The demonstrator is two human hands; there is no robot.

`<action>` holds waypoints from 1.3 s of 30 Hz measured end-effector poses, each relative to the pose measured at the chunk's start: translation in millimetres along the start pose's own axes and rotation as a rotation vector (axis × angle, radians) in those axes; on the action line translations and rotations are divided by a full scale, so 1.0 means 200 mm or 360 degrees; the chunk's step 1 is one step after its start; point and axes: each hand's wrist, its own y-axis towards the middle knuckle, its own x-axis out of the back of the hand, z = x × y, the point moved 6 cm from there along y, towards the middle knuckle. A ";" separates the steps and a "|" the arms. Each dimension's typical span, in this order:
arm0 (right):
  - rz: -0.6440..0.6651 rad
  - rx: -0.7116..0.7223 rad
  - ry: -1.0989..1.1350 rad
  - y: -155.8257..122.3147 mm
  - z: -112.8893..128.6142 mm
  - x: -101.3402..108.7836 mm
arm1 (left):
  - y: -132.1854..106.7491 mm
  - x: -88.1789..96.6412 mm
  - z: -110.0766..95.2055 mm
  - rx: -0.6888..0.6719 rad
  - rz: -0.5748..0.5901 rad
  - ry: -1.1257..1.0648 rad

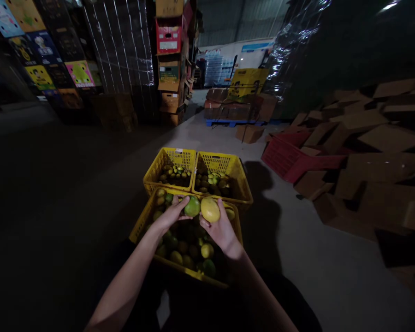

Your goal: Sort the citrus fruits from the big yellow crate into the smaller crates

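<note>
My left hand point(173, 213) has its fingers round a green citrus fruit point(192, 206). A yellow lemon point(210, 210) is gripped in my right hand point(222, 230), close beside the green one. Both hands are above the near yellow crate point(190, 274), where several green and yellow fruits point(207, 251) lie in shadow. Two more yellow crates stand just beyond it, side by side. The far left crate point(151, 173) and the far right crate point(242, 180) each hold smaller-looking green and yellow fruits. My forearms hide part of the near crate.
To the right, a red crate point(285, 157) lies against a heap of flattened cardboard boxes point(376, 180). Stacked cartons point(169, 74) and wrapped pallets stand behind. A blue pallet point(231, 123) carries boxes at the back. The grey floor point(325, 258) is dimly lit.
</note>
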 end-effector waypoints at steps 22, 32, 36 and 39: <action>-0.0153 0.0141 0.0168 0.00 0.08 0.02 | -0.04 -0.05 -0.06 0.0131 0.0173 -0.0878; -0.0191 0.0057 0.0023 -0.02 0.05 0.01 | -0.03 -0.05 -0.01 0.0392 -0.0093 -0.1049; -0.0237 -0.0087 -0.0051 0.00 -0.01 0.04 | -0.02 -0.04 0.02 0.0442 -0.0148 -0.0905; -0.0269 -0.0094 -0.0127 0.01 -0.03 0.07 | -0.03 -0.02 0.00 0.0421 -0.0215 -0.0819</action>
